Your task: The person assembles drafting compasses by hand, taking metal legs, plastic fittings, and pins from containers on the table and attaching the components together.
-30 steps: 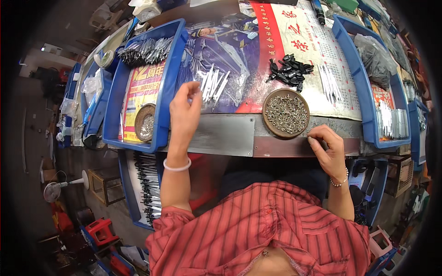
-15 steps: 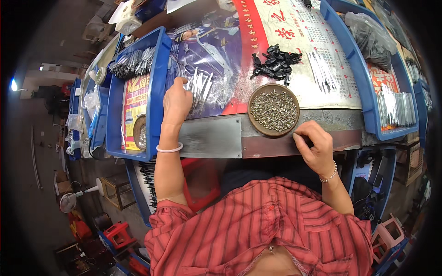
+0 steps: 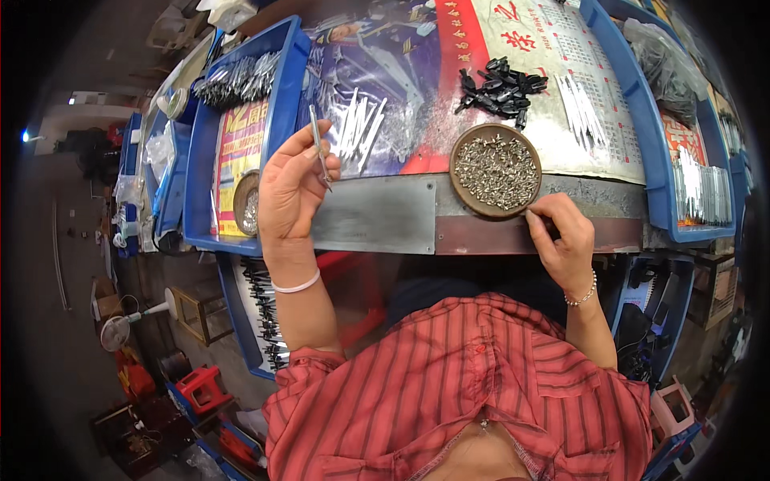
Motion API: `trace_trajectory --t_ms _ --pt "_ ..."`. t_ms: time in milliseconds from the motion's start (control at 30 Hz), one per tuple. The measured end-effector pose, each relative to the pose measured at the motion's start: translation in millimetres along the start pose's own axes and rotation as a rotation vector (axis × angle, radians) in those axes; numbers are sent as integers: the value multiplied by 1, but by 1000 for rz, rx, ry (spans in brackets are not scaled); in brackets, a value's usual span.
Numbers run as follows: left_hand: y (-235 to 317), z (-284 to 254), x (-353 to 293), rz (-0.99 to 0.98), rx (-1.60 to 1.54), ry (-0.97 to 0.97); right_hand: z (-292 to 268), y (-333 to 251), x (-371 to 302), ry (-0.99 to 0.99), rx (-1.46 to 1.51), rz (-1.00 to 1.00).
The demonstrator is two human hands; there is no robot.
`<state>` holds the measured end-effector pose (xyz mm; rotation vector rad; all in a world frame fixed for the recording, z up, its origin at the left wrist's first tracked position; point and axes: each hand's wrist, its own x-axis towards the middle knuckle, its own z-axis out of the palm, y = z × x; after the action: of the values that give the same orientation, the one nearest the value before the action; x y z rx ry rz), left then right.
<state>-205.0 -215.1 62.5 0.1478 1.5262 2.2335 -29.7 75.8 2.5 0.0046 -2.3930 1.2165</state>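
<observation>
One slim silver rod (image 3: 319,149) is up in the left hand (image 3: 290,184), pinched between thumb and fingers, with more rods (image 3: 358,135) beside it on the worktop (image 3: 377,216) not yet taken up, while the right hand's (image 3: 566,239) thumb and forefinger come together at a brown bowl (image 3: 455,175) of tiny metal pieces (image 3: 497,171), whether gripping one I cannot tell.

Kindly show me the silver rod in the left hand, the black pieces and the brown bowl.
Silver rod (image 3: 319,144): head view, middle of its shaft.
Black pieces (image 3: 501,88): head view, middle of the pile.
Brown bowl (image 3: 491,213): head view, near rim.
</observation>
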Motion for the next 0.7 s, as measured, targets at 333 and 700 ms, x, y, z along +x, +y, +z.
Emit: trace_trajectory --t_ms 333,700 --pt "-48 31 -50 -61 -259 -109 -10 -2 3 -77 105 99" --pt "-98 79 -104 -417 -411 -252 -75 70 99 53 -505 141"
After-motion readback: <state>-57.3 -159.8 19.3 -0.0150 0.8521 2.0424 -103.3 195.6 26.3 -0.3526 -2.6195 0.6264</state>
